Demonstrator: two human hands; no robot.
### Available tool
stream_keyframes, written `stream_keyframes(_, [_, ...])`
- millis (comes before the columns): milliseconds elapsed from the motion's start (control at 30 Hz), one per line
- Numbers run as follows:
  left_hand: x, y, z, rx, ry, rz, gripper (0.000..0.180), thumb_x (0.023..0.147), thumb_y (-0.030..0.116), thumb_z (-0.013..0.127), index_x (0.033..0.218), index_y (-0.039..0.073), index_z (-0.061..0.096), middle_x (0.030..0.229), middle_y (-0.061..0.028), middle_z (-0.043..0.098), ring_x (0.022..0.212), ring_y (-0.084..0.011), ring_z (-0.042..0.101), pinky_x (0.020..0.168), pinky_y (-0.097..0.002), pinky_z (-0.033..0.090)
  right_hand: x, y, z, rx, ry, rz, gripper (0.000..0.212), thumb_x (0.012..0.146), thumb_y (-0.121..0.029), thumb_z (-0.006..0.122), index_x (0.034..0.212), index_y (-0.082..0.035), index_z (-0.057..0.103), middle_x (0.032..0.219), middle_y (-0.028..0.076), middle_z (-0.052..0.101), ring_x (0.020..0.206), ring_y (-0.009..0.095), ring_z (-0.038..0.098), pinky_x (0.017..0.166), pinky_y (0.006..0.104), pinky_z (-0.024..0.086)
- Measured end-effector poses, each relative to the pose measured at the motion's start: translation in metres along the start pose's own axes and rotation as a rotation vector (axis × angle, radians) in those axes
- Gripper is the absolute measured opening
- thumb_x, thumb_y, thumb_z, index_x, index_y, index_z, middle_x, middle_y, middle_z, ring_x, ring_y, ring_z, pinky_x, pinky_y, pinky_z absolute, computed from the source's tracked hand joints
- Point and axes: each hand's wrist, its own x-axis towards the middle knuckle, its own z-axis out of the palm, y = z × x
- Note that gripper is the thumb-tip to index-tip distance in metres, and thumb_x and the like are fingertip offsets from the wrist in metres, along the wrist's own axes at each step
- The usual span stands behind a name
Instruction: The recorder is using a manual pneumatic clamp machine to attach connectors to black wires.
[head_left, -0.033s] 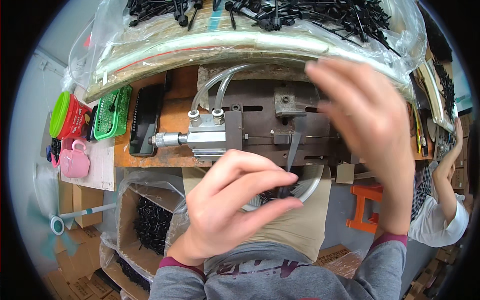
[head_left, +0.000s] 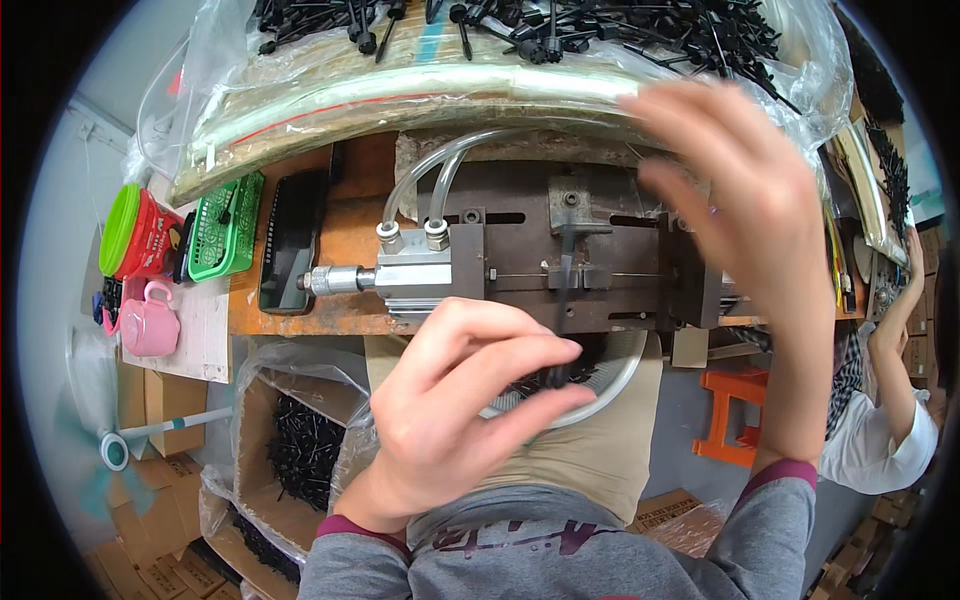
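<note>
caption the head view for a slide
Left hand pinching a slender black part before a metal fixture, with the right hand open and blurred.

The left hand (head_left: 450, 395) pinches by the worktop's (head_left: 352, 230) near edge, fingers bent. The right hand (head_left: 745, 190), blurred, hovers with fingers parted.

Left hand (head_left: 460, 400): black part (head_left: 557, 377) between thumb and forefinger, shaft blurred, pointing away. Round tray (head_left: 620, 385) under left fingertips. Right hand (head_left: 745, 185) blurred, raised, thumb apart from fingers. Silver cylinder (head_left: 415, 282) just beyond left hand; phone (head_left: 290, 245) farther left. Black pile (head_left: 700, 40) beyond right hand. Box (head_left: 257, 400) left of left wrist. Stool (head_left: 712, 425) left of right forearm.
</note>
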Motion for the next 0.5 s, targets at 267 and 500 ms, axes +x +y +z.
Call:
stream_keyframes(267, [-0.012, -0.024, 0.039, 0.25, -0.028, 0.103, 0.027, 0.071, 0.003, 0.083, 0.094, -0.002, 0.07, 0.13, -0.0202, 0.065, 0.086, -0.0237, 0.072, 0.073, -0.031, 0.058, 0.103, 0.059, 0.05, -0.132, -0.355, 0.031, 0.029, 0.078, 0.0, 0.066, 0.107, 0.0, 0.069, 0.105, 0.017, 0.069, 0.107, 0.034, 0.065, 0.089, 0.0424, 0.055])
stream_keyframes(500, [-0.015, -0.033, 0.059, 0.503, -0.08, 0.207, 0.026, 0.072, 0.009, 0.079, 0.094, 0.0, 0.069, 0.129, -0.0184, 0.066, 0.08, -0.0224, 0.072, 0.071, -0.031, 0.058, 0.126, 0.065, 0.062, -0.257, -0.612, 0.106, 0.024, 0.079, -0.007, 0.066, 0.103, -0.003, 0.07, 0.11, 0.019, 0.068, 0.11, 0.034, 0.064, 0.09, 0.0428, 0.054])
